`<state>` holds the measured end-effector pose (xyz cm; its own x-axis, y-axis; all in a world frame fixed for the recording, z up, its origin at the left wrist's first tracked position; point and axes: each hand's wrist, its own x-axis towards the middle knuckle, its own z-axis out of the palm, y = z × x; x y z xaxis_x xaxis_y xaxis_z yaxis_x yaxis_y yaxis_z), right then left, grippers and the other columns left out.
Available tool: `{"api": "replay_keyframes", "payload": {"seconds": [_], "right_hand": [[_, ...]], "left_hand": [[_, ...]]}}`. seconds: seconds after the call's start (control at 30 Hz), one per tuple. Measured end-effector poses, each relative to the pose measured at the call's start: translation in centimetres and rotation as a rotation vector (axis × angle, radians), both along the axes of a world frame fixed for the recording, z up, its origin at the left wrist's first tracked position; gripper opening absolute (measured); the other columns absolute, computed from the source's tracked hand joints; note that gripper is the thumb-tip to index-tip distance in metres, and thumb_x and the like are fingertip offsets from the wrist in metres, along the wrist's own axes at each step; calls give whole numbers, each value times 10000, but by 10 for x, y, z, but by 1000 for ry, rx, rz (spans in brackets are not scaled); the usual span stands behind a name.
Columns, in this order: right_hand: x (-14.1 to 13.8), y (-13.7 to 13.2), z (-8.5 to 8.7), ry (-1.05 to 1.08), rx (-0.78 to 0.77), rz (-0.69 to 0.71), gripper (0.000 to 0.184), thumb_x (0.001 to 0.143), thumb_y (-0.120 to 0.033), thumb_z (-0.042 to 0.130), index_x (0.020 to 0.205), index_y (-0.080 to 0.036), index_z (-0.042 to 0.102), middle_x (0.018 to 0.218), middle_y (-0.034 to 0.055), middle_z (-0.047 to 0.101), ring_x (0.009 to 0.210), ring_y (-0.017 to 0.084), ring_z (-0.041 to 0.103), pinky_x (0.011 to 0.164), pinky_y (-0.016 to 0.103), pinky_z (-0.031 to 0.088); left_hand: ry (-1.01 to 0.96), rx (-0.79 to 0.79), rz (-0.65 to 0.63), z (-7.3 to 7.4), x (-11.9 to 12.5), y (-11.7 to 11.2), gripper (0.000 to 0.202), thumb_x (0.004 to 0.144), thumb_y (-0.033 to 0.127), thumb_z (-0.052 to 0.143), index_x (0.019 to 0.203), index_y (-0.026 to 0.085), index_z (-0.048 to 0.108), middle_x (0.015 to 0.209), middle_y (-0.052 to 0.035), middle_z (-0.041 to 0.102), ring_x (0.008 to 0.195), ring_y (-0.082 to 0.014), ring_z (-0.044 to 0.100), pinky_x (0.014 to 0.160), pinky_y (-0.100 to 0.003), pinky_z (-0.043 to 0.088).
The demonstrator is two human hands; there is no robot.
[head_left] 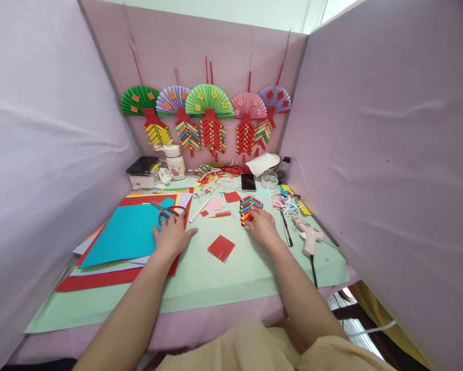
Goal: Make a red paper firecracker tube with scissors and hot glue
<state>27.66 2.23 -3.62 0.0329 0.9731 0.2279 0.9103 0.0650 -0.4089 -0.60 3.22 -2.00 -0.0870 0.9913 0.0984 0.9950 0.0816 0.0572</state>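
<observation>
My left hand lies with spread fingers at the right edge of a stack of coloured paper sheets. Its fingertips are at the handles of red-handled scissors on the top blue sheet. On the right, my right hand has its curled fingers on the lower end of a paper firecracker string made of red, blue and orange rolls. Between the hands lies a red paper square with slits cut along its near edge.
A white pen-like tool, a red stick, and pink paper lie mid-table. To the right are a glue gun, a cutter, and a tape roll. Behind are a phone, a bottle, and hanging paper fans.
</observation>
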Motion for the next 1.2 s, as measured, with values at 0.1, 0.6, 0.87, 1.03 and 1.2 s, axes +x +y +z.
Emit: {"api": "replay_keyframes", "payload": {"seconds": [0.1,0.6,0.87,1.03,1.2], "right_hand": [[1,0,1,-5,-4,-8,292,866,-332,549,1127,-225,627,1288,83,566,1199,241,488,1043,405,287],[1,5,-2,0,-6,2,269,854,-325,563,1096,-228,631,1262,76,582,1189,220,491,1033,377,303],[5,0,17,-25,96,3,289,894,-324,517,1141,-228,633,1280,61,583,1195,208,503,1037,337,325],[58,15,64,-165,26,-124,311,893,-323,533,1154,-188,633,1192,93,632,1102,218,572,922,298,413],[125,52,95,-257,-138,-277,291,827,-256,614,1090,-141,661,1065,136,674,962,249,630,778,309,443]], "left_hand": [[2,12,6,-1,0,0,678,826,594,441,1360,176,443,1437,-190,420,1281,-401,395,1024,-629,273],[-215,134,-619,-4,22,-9,561,862,497,512,1352,228,463,1483,-107,381,1382,-279,307,1133,-476,253],[-284,-108,-885,-8,40,-23,551,827,597,531,1257,257,583,1430,-84,473,1375,-294,339,1148,-505,219],[-297,-155,-896,-9,38,-25,676,774,657,559,1318,257,536,1464,-99,424,1382,-309,321,1153,-505,202],[-327,-160,-872,-8,42,-27,687,783,632,563,1346,243,501,1453,-95,440,1379,-298,327,1162,-490,192]]}}
